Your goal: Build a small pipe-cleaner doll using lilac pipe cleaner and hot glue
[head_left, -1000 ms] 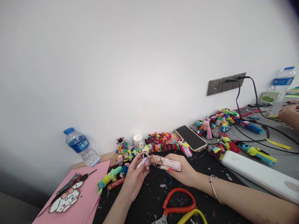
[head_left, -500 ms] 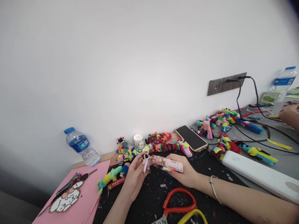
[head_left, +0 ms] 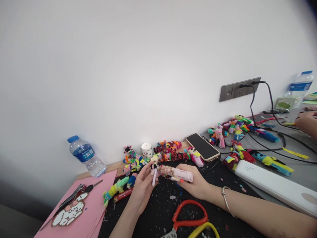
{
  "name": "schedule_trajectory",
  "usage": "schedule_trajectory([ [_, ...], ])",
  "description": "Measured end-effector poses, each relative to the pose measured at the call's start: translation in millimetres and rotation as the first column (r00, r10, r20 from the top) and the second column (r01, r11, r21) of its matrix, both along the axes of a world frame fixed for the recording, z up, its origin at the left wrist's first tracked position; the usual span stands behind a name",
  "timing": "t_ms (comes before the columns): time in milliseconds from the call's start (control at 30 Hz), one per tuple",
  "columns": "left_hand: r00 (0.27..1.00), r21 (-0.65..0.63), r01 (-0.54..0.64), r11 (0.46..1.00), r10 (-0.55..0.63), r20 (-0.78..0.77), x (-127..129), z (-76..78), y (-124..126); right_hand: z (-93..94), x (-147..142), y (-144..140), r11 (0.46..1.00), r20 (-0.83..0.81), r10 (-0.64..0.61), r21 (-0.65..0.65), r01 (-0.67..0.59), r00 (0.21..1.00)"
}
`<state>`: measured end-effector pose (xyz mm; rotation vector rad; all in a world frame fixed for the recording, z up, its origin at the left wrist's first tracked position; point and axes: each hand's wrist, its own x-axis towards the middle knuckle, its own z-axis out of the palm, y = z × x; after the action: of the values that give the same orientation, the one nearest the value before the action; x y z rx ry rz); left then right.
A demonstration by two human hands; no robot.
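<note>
The left hand [head_left: 143, 185] is curled nearly closed, pinching a small fuzzy figure [head_left: 155, 172] with black and pale lilac parts between thumb and fingers. The right hand [head_left: 195, 181] is wrapped around a pale pink tool [head_left: 183, 175], whose tip points towards that figure; a red light glows beneath it. Some of the right fingers are hidden behind the tool. A speckled fluffy stretch lies between figure and tool, and I cannot tell which it belongs to. Both hands are above a black mat [head_left: 148, 224] strewn with scraps.

Just in front of the right hand, scissors [head_left: 190, 223] with one red and one yellow handle lie on the mat. Beside the left hand are a green-and-yellow fuzzy piece [head_left: 116, 188] and a red packet [head_left: 122, 195]. Behind the hands, along the bench [head_left: 114, 169], sit a white printed cup [head_left: 147, 152], a red glittery figure [head_left: 175, 156], a pink-hooded doll [head_left: 196, 157] and a phone [head_left: 203, 147].

Farther left, a water bottle [head_left: 85, 153] leans behind pink sheets [head_left: 97, 205]. To the right are a long white device [head_left: 272, 185] and a heap of colourful figures [head_left: 235, 127]; at the edge is another person's hand [head_left: 307, 122].
</note>
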<state>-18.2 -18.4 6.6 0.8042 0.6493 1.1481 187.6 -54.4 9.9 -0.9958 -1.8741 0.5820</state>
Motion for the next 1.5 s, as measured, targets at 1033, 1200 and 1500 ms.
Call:
schedule_trajectory([
  [1033, 1.0, 0.0, -0.012, 1.0, 0.012, -0.006, -1.0, 2.3, -2.1, -4.2, -1.4, 1.8, 0.995, -0.091, -0.018, -0.097, 0.009, 0.996],
  [1200, 1.0, 0.001, -0.009, 1.0, 0.009, 0.0, -0.7, 2.5, -1.8, -4.0, -1.7, 1.9, 0.996, -0.087, -0.031, -0.091, 0.023, 0.996],
  [1500, 1.0, -0.003, -0.007, 1.0, 0.007, 0.003, -0.7, 2.1, -0.8, -1.9, -2.4, 0.9, 0.995, -0.109, -0.032, -0.092, 0.022, 0.994],
])
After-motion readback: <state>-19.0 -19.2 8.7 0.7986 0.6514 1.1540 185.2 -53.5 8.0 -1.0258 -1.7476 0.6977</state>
